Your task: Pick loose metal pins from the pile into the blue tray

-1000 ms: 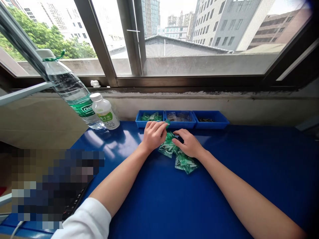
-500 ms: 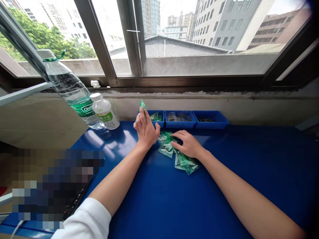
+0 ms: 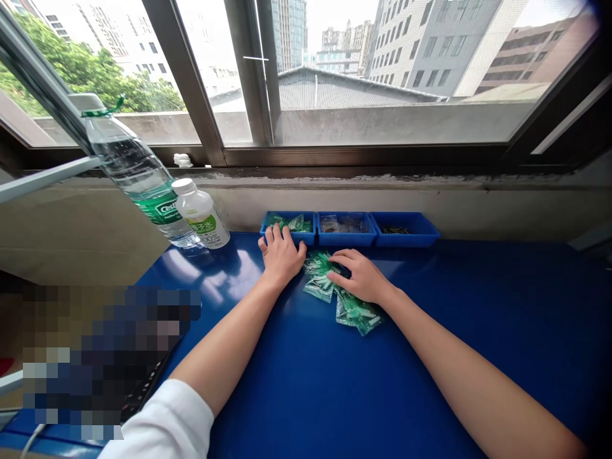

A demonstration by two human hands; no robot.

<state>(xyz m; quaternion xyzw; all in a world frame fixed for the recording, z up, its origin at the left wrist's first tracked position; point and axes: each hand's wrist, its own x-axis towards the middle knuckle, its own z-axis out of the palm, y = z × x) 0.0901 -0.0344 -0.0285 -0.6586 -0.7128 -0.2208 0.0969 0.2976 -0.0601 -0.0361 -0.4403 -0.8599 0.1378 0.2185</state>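
Observation:
My left hand point(image 3: 281, 252) lies over the front edge of the left blue bin point(image 3: 310, 237), fingers spread and reaching onto the green-and-clear packets point(image 3: 298, 223) inside. No packet shows between its fingers. On the blue table, a loose pile of small clear plastic packets with green contents point(image 3: 319, 285) spreads between my hands. My right hand point(image 3: 359, 275) rests on this pile from the right, its thumb and fingers apart. More packets point(image 3: 357, 313) stick out below its palm.
Beside the left bin stand a middle bin point(image 3: 347, 240) with clear packets and a right bin point(image 3: 411, 240) with small dark pieces. A large water bottle point(image 3: 138, 172) and a white bottle point(image 3: 203, 213) stand at the left, against the wall under the window point(image 3: 382, 127).
My left hand held up a green packet between its fingers; the packet is out of them now and the fingers have lowered into the left bin. My right hand has stayed put.

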